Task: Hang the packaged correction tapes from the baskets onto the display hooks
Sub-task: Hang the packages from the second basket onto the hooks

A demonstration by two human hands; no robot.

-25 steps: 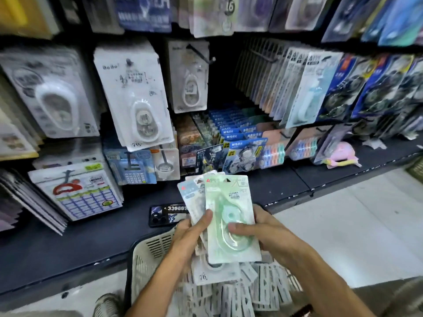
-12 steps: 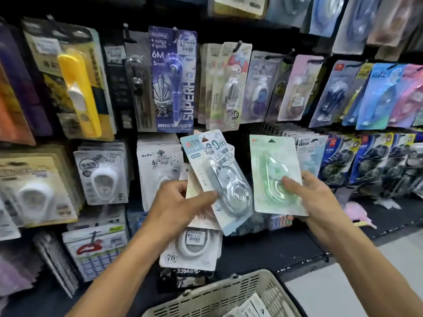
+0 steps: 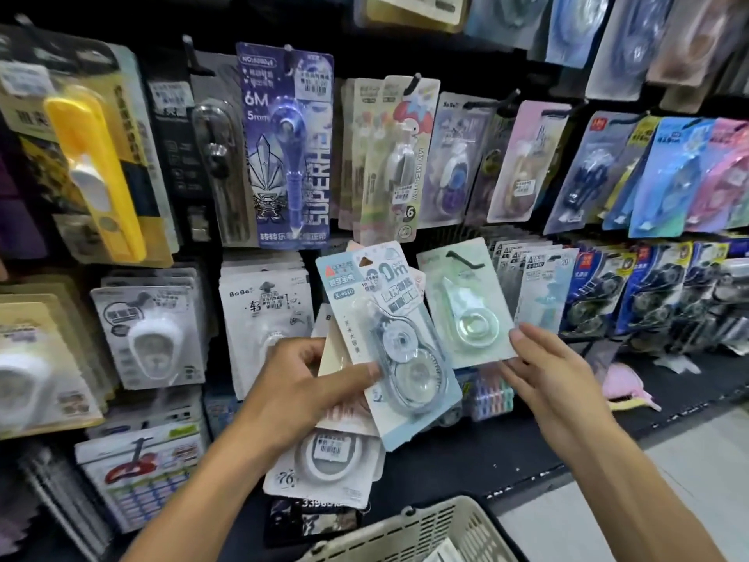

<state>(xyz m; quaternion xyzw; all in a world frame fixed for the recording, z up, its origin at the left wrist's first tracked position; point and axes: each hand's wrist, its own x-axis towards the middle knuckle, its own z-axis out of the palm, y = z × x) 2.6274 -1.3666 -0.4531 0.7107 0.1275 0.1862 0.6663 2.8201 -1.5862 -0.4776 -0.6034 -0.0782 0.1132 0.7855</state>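
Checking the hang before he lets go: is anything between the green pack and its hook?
Nothing visible. The black hook already shows through the top of the green correction tape pack; the right hand touches its lower right corner.

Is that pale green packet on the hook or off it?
On: the black hook passes through the green packet top; right hand touches its corner.

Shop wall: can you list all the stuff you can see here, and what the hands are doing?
Green pack: one, pale green, on a black hook, middle row.
Fanned packs: several, pale blue in front, white behind, held before the wall.
Superhero pack: one, purple, upper row.
Yellow pack: one, yellow, upper left.
White packs: several, white, lower left.
Basket: one, cream, bottom edge.
Left hand: grip on the fanned packs.
Right hand: fingertips at the green pack's lower corner.
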